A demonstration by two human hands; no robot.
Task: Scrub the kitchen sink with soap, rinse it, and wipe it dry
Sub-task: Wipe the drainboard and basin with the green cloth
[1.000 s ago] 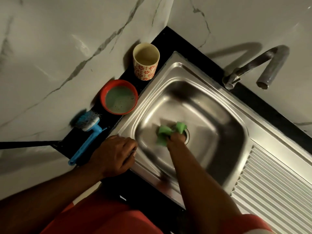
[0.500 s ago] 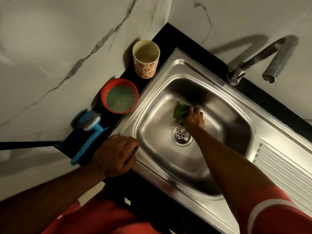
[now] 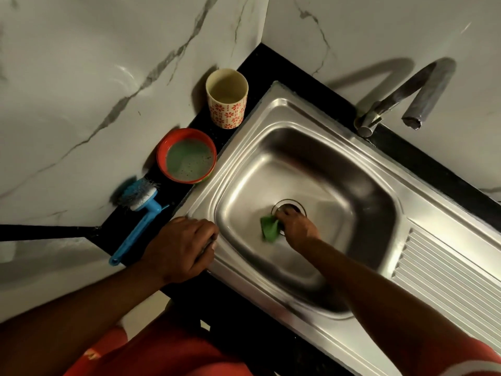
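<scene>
One view only: head camera, looking down into a corner sink. Two hands in shot.

Right hand (image 3: 296, 229) is down on the floor of the sink (image 3: 311, 164), fingers closed around a green pad (image 3: 269, 229) and pressing it onto the steel at the near-left edge of the drain (image 3: 288, 206). The hand covers part of the drain ring. The pad sticks out to the left of the fingers, crumpled. Hand and pad are slightly blurred.

Left hand (image 3: 181, 251) rests on the front-left corner of the sink rim, fingers curled in like a loose fist, nothing visible in them.

Sink is stainless steel with a shiny basin; too much glare to tell wet from dry. A ribbed draining board (image 3: 447, 280) runs off to the right of the basin. Tap (image 3: 401, 101) stands at the back rim, spout bent over and pointing down.

Three items sit left of the sink on the black counter (image 3: 271, 63), in a row along the marble wall (image 3: 81, 77):
- Cup (image 3: 227, 101), upright at the back, cream with red flowers; inside pale, contents unclear.
- Red bowl (image 3: 187, 156), next in the row, holding cloudy greenish liquid. It is apart from the cup and close to the sink rim; touching or not, cannot tell.
- Blue brush (image 3: 138, 213), nearest the camera, lying flat, bristle head toward the bowl. The handle end is just beside the left wrist.

Red clothing (image 3: 162, 354) at the bottom edge. Red sleeve with a white band (image 3: 482, 362) on the right arm, bottom right.
</scene>
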